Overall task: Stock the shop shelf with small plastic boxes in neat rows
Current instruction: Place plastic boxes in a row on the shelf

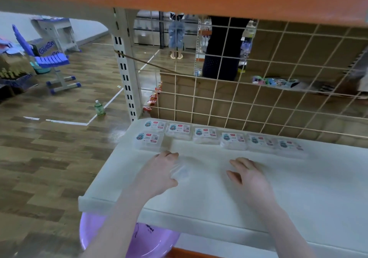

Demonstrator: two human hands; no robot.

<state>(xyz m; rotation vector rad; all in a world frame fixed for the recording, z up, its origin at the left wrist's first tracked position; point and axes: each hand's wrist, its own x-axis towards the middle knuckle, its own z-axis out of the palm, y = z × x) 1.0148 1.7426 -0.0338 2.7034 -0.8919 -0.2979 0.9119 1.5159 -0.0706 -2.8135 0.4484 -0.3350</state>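
Left grip [159, 170] holding clear box [180, 171], right grip [246, 173] relaxed

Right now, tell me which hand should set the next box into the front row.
Left, probably. The left hand already grips a clear box just below the front row's only box. The right hand looks empty, farther right.

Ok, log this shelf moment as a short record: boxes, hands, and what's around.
shelf: white shelf, wire grid back
back row: six small plastic boxes
second row: one box, far left
left hand: holds a clear box, blurred
right hand: open, fingers spread, over the shelf
below: purple basin
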